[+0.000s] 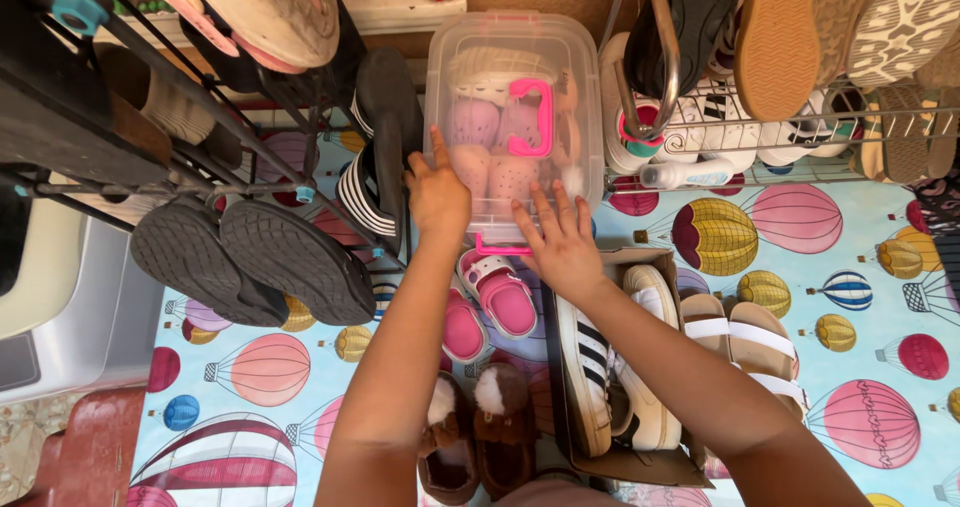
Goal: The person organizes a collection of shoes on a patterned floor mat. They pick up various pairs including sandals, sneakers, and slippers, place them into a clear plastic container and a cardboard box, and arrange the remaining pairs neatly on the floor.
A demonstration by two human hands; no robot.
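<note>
**Both hands on clear shoe box**

Forearms nearest the camera, reaching down over the floor mat (pixel 850 257) printed with balloons. Left hand (pixel 437 195) at the left edge of the clear plastic box (pixel 513 117), index finger up along its side, other fingers curled; grip not closed round anything visible. Right hand (pixel 562 245) flat, fingers spread on the lid's near edge, open grip. Box holds pale clogs, pink handle (pixel 541 117) on top. Pink clogs (pixel 497 297) just below the box. Cardboard box (pixel 610 367) with striped sneakers beside brown slippers (pixel 475 432).
</note>
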